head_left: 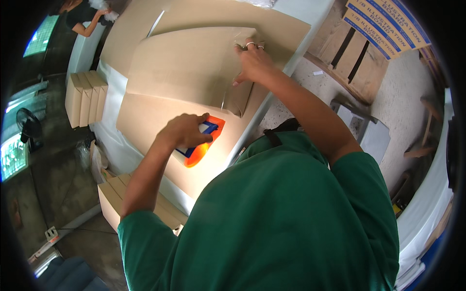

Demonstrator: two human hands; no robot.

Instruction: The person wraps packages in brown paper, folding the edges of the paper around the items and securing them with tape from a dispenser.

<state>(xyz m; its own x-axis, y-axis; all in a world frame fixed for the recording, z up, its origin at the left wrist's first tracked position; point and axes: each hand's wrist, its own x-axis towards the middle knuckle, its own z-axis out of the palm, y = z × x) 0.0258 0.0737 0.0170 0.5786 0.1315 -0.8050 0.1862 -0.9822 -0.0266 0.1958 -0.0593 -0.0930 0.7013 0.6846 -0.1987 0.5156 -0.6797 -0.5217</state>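
Observation:
A large flat package wrapped in brown paper lies across the table, with a strip of clear tape near its closest edge. My right hand rests at the package's right end, fingertips pressing on the folded paper and thumb held apart. One finger wears a ring. Closer to me, my left hand is closed around a blue and orange tape dispenser, which sits low over the brown paper in front of the package. The palm hides part of the dispenser.
Brown paper-wrapped packs stand left of the table, and more by my left elbow. Printed yellow and blue boxes are at the far right, near a grey plastic stool. Another person works at the far left.

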